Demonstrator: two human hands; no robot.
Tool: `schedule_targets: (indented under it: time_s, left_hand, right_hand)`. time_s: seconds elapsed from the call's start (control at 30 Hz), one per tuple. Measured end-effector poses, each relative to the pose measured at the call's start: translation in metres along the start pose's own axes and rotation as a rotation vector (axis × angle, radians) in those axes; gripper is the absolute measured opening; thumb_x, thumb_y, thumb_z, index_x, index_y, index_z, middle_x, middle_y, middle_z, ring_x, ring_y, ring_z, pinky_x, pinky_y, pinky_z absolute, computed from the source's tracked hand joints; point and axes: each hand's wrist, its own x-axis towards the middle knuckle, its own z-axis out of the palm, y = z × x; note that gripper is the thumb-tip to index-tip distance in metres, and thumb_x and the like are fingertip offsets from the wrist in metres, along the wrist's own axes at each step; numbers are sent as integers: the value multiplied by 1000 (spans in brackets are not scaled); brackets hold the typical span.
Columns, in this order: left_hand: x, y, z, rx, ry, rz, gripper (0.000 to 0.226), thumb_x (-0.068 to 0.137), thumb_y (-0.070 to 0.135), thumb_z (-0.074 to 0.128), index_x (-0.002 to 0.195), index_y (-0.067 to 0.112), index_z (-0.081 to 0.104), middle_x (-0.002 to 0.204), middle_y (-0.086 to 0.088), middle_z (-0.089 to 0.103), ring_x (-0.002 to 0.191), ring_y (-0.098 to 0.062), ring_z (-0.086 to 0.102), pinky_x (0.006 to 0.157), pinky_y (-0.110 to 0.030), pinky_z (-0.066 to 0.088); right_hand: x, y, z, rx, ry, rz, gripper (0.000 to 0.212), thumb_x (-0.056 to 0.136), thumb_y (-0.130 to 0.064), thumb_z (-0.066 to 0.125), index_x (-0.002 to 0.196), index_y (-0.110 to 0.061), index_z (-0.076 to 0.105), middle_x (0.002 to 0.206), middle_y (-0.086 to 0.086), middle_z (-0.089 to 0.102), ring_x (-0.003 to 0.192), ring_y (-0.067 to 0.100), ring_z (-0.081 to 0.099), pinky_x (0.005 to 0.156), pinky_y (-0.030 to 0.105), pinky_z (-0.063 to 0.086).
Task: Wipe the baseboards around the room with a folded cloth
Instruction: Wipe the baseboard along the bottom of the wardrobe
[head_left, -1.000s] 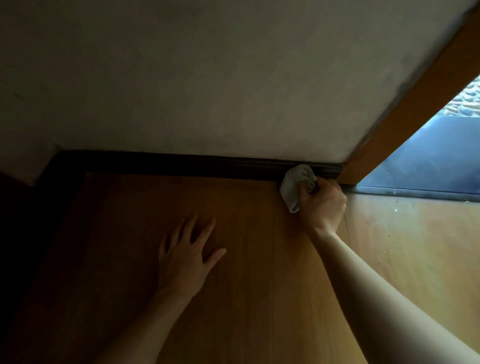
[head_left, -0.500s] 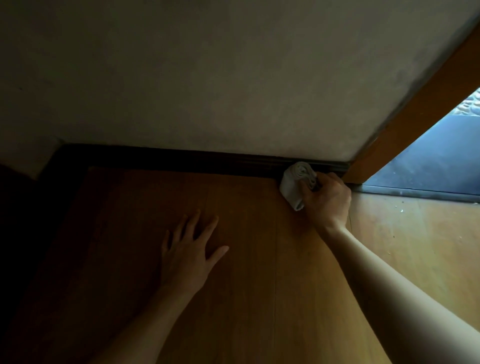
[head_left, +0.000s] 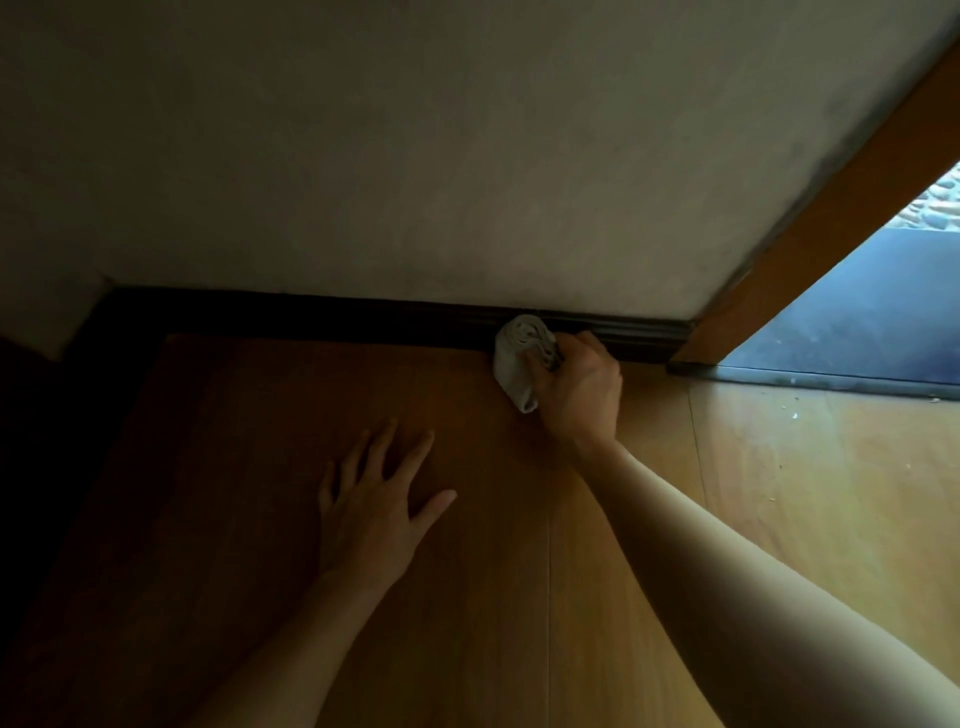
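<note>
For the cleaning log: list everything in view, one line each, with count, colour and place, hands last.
wall: one, off-white, upper half
floor: one, orange-brown wood, lower half
baseboard: one run, dark brown, foot of the wall
door frame: one post, brown wood, right end of the baseboard
threshold strip: one, grey, doorway at right
cloth: one, pale grey, against the baseboard, in the right hand
left hand: one, flat on the floor, fingers spread
right hand: one, grips the cloth at the baseboard
</note>
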Motion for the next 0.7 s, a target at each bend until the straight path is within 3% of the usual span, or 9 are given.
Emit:
schedule_targets:
  time_s: [0.13,0.33,0.5,0.7]
  left_hand:
    - [-1,4,-8,-21,-55,-24,83,81,84,19,157,51,11,169,6,1,155,-24,-1,124,-54,7]
    - [-1,7,-11,-28,-75,-44,90,74,86,10,157,51,9,169,7,-3,155,-22,-7,124,-53,4]
    - [1,16,-12,-20,-104,-74,90,73,87,15,156,53,9,170,4,-3,155,-27,-5,123,-55,7]
    - [1,20,-8,-11,-96,-87,87,75,87,15,155,55,6,169,5,-6,155,-27,-7,123,-55,7]
  right_hand:
    - [2,22,-18,-37,32,66,20,88,-29,71,90,-9,71,87,3,58,72,24,60,61,27,37]
    - [7,71,-59,-76,135,227,25,89,-30,70,102,-8,74,100,14,68,88,33,63,70,30,44]
    - [7,99,-79,-108,225,308,26,90,-30,70,98,-6,75,87,13,66,71,18,48,58,23,29]
    - [13,107,-85,-131,173,224,26,89,-30,71,98,-6,75,89,12,67,73,15,46,65,24,31]
